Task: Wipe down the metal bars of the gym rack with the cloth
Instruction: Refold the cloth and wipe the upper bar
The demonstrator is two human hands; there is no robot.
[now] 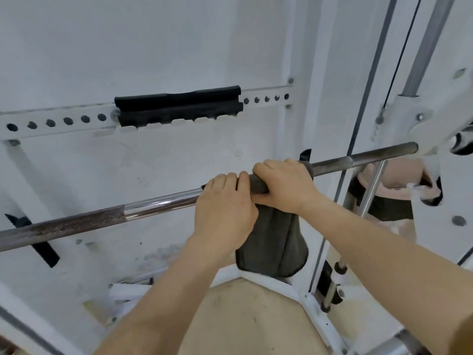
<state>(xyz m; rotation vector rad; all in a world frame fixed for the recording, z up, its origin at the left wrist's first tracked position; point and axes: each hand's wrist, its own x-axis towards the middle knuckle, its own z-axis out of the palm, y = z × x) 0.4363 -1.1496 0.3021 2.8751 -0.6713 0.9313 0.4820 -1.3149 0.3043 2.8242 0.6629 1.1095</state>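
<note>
Both forearms [158,298] reach up from the lower edge. Left hand [225,208] and right hand [281,185] sit touching, fingers [225,179] of each curled tight over the grey cloth [273,247] wrapped on the bar [158,202]. Cloth's loose end hangs below the fingers. Shiny chrome runs left of the left fingers; duller bar right of the right ones.

carrier: metal bar [153,204] | on it: grey cloth [271,242] draped over, hanging below
</note>
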